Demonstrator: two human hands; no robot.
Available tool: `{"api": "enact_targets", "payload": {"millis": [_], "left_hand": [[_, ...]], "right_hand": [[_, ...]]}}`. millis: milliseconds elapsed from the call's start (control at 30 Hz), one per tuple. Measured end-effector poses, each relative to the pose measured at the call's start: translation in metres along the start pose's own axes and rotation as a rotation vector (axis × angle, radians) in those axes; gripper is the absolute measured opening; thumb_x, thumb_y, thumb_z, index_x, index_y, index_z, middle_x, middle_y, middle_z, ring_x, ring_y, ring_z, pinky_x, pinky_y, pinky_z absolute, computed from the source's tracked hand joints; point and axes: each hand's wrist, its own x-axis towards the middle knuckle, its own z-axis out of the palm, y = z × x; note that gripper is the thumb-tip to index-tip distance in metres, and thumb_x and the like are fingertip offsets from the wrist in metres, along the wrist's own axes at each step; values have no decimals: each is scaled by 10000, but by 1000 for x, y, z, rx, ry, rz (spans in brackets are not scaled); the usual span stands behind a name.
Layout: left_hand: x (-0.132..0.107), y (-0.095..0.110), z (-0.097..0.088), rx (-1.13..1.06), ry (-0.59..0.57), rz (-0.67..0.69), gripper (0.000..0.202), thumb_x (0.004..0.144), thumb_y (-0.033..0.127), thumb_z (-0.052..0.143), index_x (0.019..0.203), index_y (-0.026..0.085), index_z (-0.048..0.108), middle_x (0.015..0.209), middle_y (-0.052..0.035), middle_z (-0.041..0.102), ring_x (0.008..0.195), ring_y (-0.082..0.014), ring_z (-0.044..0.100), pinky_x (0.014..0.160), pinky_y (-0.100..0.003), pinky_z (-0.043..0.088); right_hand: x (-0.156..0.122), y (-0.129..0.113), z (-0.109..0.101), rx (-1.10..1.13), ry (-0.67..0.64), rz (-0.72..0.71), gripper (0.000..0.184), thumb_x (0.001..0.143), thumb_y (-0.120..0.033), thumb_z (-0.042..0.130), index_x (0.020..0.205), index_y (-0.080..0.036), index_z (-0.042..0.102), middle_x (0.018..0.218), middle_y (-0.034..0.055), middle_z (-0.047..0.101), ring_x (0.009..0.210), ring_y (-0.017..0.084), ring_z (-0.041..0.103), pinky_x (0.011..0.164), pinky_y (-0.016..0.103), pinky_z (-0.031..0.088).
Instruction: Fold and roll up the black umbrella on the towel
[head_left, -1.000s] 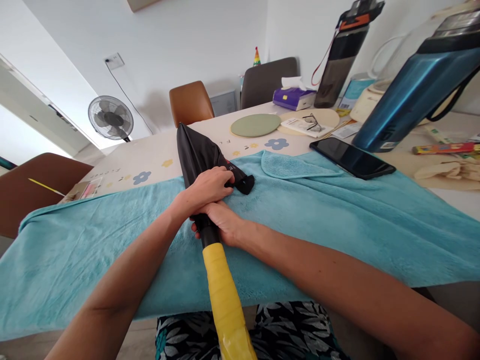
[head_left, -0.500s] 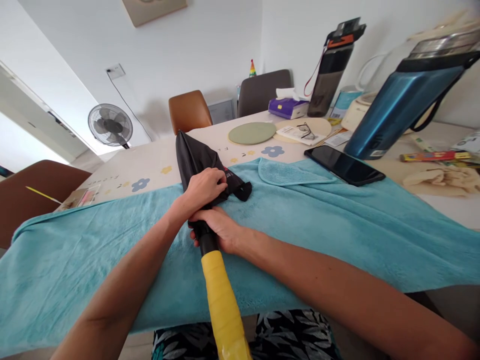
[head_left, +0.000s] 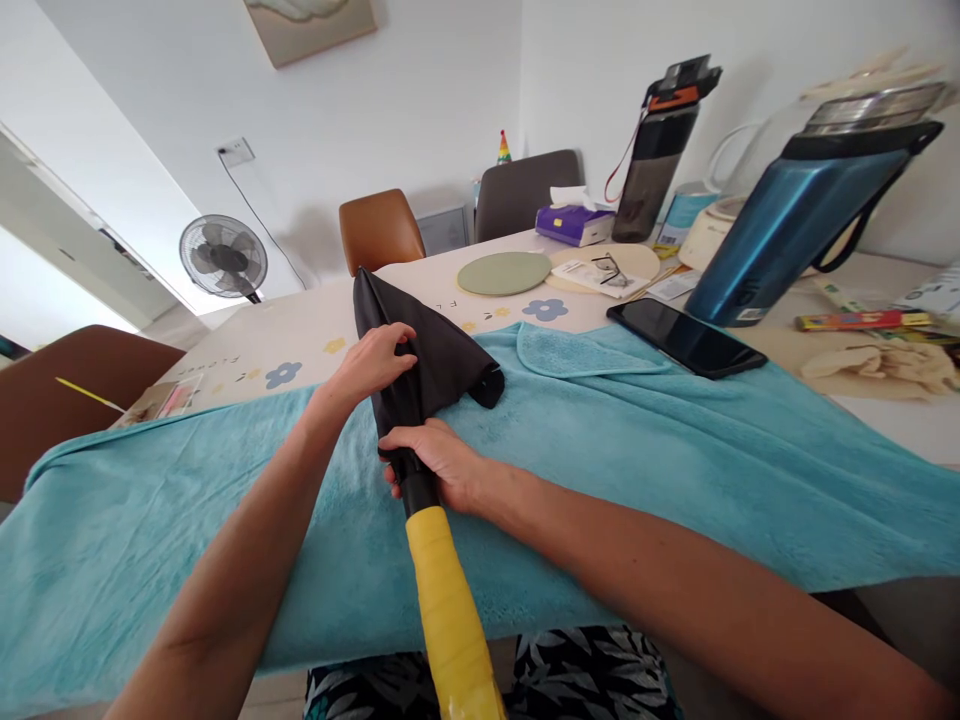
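Note:
A black folded umbrella (head_left: pixel 427 365) with a yellow taped handle (head_left: pixel 450 620) lies lengthwise on a turquoise towel (head_left: pixel 675 470), handle pointing toward me. My right hand (head_left: pixel 435 462) is wrapped round the black shaft just above the yellow handle. My left hand (head_left: pixel 371 362) rests farther up on the canopy's left side, fingers curled and pinching a fold of the black fabric. The umbrella's strap end (head_left: pixel 489 386) sticks out to the right.
On the table behind the towel lie a black phone (head_left: pixel 686 337), a blue flask (head_left: pixel 795 235), a green round mat (head_left: pixel 504 272), glasses on paper (head_left: pixel 604 268), a tissue box (head_left: pixel 574 222) and a dark bottle (head_left: pixel 652 150). Chairs (head_left: pixel 381 230) and a fan (head_left: pixel 223 258) stand beyond.
My left hand has slid from the middle of the canopy up and to the left, taking a fold of fabric. The red label is now covered. The right hand has stayed put.

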Motion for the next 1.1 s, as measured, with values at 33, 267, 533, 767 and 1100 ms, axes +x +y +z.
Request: {"api": "enact_targets", "payload": {"millis": [33, 267, 533, 767, 1100], "left_hand": [[-1, 2, 2, 16, -47, 37, 424, 777, 293, 500, 1194, 225, 520, 1170, -55, 599, 1081, -232, 530, 912, -345, 418], [-6, 15, 9, 160, -120, 90, 436, 797, 247, 437, 1220, 252, 539, 1182, -64, 604, 1116, -270, 490, 959, -439, 356], [-3, 17, 12, 148, -59, 124, 301, 796, 211, 426, 946, 279, 679, 995, -7, 685, 971, -241, 563, 932, -426, 352], [-5, 19, 2, 86, 80, 129, 293, 794, 173, 414, 911, 244, 673, 962, -18, 677, 946, -211, 574, 903, -365, 389], [-11, 1, -29, 51, -118, 55, 228, 732, 197, 427, 867, 230, 607, 844, -5, 643, 721, -165, 554, 606, -277, 395]], "right_hand": [[0, 0, 0, 4, -1, 0, 139, 728, -86, 574, 686, -160, 464, 508, -12, 505, 450, 132, 520, 372, 244, 463], [-3, -2, 3, 6, 9, -2, 161, 732, -77, 567, 684, -171, 444, 501, -24, 482, 436, 133, 512, 365, 244, 448], [-1, -1, 2, 8, 5, -11, 121, 729, -86, 558, 702, -157, 463, 544, -9, 513, 432, 129, 516, 354, 249, 445], [-1, -2, 2, 3, 6, 4, 145, 733, -86, 568, 694, -167, 453, 516, -20, 496, 442, 131, 516, 362, 246, 454], [-2, -2, 1, 23, -2, 8, 155, 736, -97, 567, 678, -170, 442, 556, -9, 519, 451, 126, 519, 363, 246, 451]]}}
